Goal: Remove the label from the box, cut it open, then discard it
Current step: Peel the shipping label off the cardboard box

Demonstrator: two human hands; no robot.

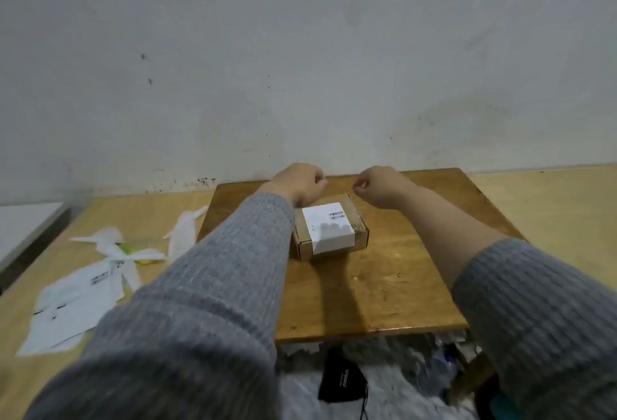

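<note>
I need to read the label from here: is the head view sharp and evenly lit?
Head view: soft and slightly blurred, so the label on the box shows a barcode but no legible print; finger shadows cross its near half; wide-angle bending at edges.

The box point(329, 231) at frame center is plain brown cardboard, matt, with a smooth white paper label point(328, 228) across its top. It sits on a wooden board point(384, 273) with a warm, slightly glossy varnish. The surface point(547, 219) beneath is paler wood. At lower left lie thin white paper scraps point(73, 303). Both sleeves point(213, 286) are grey ribbed knit
</note>
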